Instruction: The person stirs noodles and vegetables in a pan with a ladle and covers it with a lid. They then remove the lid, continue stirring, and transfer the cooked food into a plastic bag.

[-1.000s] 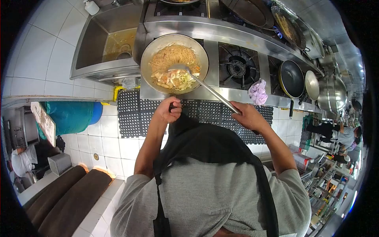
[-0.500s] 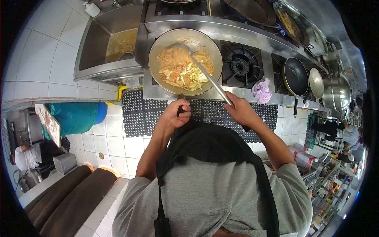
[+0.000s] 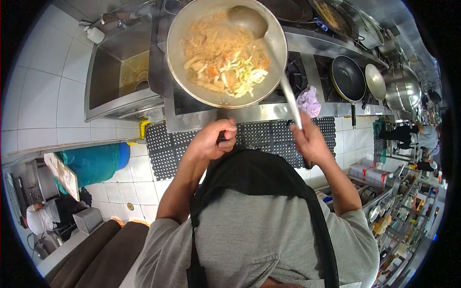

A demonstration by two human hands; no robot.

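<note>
A large wok point(image 3: 180, 79) hangs raised and tilted over the stove, with noodles and shredded vegetables point(image 3: 225, 60) in it. Its dark handle is in the closed grip of my left hand point(image 3: 216, 139). My right hand point(image 3: 312, 139) is closed around the long metal shaft of a ladle point(image 3: 247, 21). The ladle's bowl rests at the upper right inside of the wok, beside the food.
To the left is a steel sink point(image 3: 103, 77) with a soap bottle point(image 3: 94, 34). A pinkish cloth point(image 3: 309, 102) lies on the stove's front edge. Right of it are a black pan point(image 3: 348, 79), a lighter pan point(image 3: 375, 81) and pots point(image 3: 403, 89). Other people point(image 3: 43, 218) are farther off.
The wok has come up off the burner, larger in view. The ladle's bowl has shifted from the food's left part to the upper right, and my right hand has moved right and lower.
</note>
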